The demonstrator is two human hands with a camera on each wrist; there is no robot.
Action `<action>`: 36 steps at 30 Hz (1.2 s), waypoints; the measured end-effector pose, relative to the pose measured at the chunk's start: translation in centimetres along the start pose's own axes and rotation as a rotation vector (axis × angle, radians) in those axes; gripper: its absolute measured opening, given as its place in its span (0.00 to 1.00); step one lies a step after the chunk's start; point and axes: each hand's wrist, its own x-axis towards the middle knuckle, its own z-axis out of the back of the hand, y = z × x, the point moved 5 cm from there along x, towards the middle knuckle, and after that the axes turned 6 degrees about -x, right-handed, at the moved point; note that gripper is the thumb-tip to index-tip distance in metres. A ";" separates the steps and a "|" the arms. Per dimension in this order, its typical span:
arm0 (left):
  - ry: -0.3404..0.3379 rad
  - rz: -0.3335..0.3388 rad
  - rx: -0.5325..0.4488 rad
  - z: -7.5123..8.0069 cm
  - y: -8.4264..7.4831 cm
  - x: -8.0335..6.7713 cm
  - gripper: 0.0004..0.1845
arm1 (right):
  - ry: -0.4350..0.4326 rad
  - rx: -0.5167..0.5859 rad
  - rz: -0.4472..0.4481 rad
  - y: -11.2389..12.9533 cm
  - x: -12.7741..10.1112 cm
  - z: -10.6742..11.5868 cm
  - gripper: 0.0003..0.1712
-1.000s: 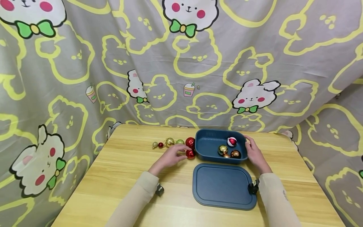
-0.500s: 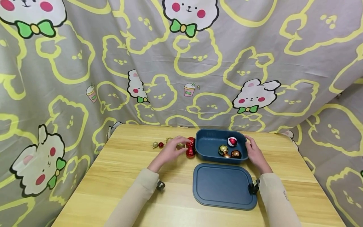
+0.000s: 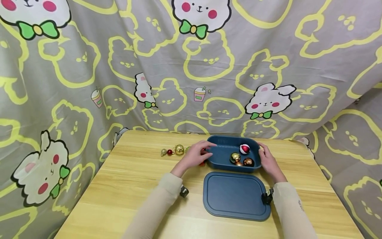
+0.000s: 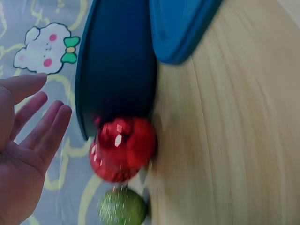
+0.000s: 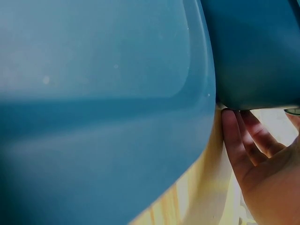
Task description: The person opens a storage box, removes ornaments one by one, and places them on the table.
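Note:
The left hand [image 3: 197,154] reaches over the left end of the dark blue box [image 3: 222,168], its fingers spread; in the left wrist view nothing lies between them. Red Christmas baubles [image 4: 124,150] sit against the box's end wall, mostly hidden by this hand in the head view. A glittery green bauble [image 4: 123,208] lies beside them. Touching the box's right end is the right hand [image 3: 268,162], whose fingers [image 5: 234,140] lie fairly straight against the outer wall. Inside the box are a red-and-white bauble [image 3: 244,149], a gold bauble [image 3: 234,157] and copper ones [image 3: 248,162].
A flat blue lid [image 3: 235,196] lies in front of the box on the wooden table [image 3: 119,192]. Left of the hand stand a gold bauble [image 3: 179,149], a small red bauble [image 3: 169,152] and a small pale gold bauble [image 3: 163,152]. A patterned curtain [image 3: 167,66] hangs behind.
The left hand has moved right, from beside the red baubles to over the box's left end, uncovering the gold bauble again. The right hand and the box stay put.

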 end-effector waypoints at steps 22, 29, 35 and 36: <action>0.092 0.087 0.006 -7.3 -0.7 5.6 0.25 | 0.001 0.014 0.015 -0.2 0.2 0.0 0.34; 0.120 0.148 0.081 -9.3 -0.6 6.7 0.27 | -0.003 0.010 0.015 -0.1 0.2 0.1 0.34; 0.144 0.176 0.244 -10.5 -0.4 7.4 0.27 | -0.008 0.001 0.016 0.0 0.1 0.2 0.34; 0.146 0.190 0.267 -10.5 -0.3 7.4 0.26 | -0.008 0.000 0.018 0.0 0.1 0.2 0.34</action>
